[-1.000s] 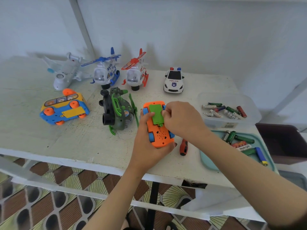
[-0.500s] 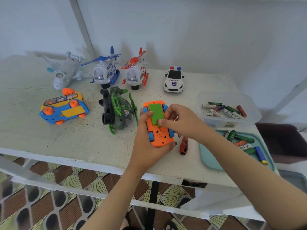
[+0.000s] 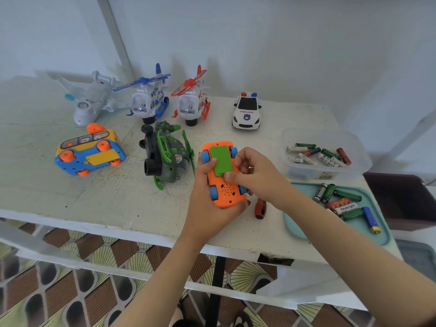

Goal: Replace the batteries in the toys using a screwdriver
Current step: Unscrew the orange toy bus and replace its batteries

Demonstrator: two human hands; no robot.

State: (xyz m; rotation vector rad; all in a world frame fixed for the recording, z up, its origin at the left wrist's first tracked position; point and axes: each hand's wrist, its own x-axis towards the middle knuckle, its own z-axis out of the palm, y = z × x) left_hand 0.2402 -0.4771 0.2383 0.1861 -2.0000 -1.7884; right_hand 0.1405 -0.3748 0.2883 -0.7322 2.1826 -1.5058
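An orange toy car (image 3: 226, 192) with blue wheels lies upside down above the table's front edge. My left hand (image 3: 207, 204) grips it from below and the left, thumb on the green battery cover (image 3: 220, 160). My right hand (image 3: 257, 175) curls over the car's right side, its thumb pressing the cover's lower end. A red and black screwdriver (image 3: 260, 208) lies on the table just right of the car, partly hidden under my right wrist. Loose batteries (image 3: 339, 199) lie on a teal tray (image 3: 304, 232) at the right.
A clear tub (image 3: 354, 147) of several batteries stands behind the tray. A green helicopter (image 3: 167, 154) and a yellow-blue bus (image 3: 89, 152) lie left of the car. A white plane (image 3: 92, 102), two helicopters (image 3: 148, 100) and a police car (image 3: 246, 112) line the back. A dark bin (image 3: 401, 199) sits at the right.
My right hand has slid from over the green cover towards the car's right side and lower end, uncovering most of the cover. My left hand still holds the car in place.
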